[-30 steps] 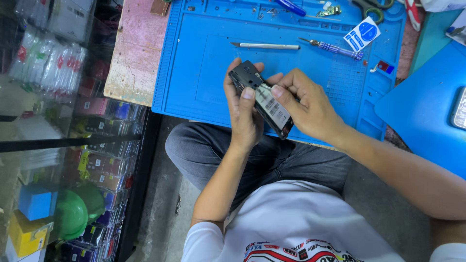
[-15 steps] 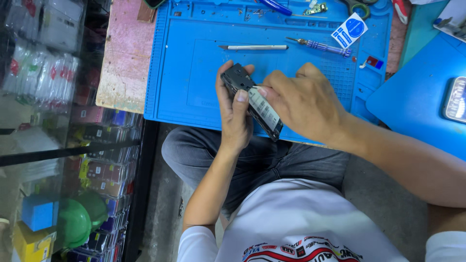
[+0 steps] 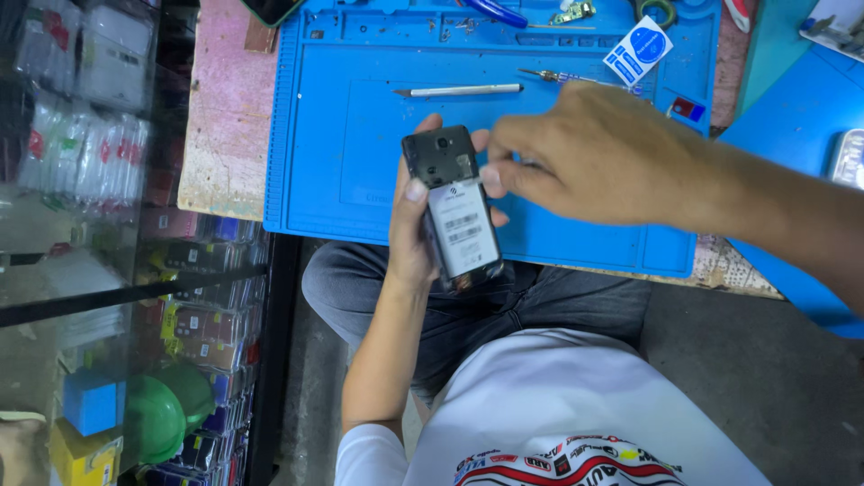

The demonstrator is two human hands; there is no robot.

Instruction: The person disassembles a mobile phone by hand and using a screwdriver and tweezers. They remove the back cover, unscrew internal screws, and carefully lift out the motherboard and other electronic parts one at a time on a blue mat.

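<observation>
Shifted since the earlier frame: right hand [image 3: 598, 157] has drawn back from the phone's lower body to its upper edge by the camera end; phone now stands more upright in view.

Tabletop [image 3: 225, 117], worn pink surface, carrying a blue work mat [image 3: 360, 108] on which lie a slim metal tool [image 3: 459, 90] and a small screwdriver [image 3: 576, 79], well apart from the hands.

Left hand [image 3: 416, 229]: grip clenched round the phone from behind, thumb laid on its face.

Right hand: fingertips [image 3: 490, 173] pinched at the phone's top corner; whether they pinch a small part cannot be told.

Phone [image 3: 453, 205]: held above the mat's near edge, over the lap. Back cover off, dark frame, camera opening at top, pale labelled battery filling the lower bay. Judged light, stiff, smooth-edged and fragile with its insides bared; best held by the long side rails, off the battery
</observation>
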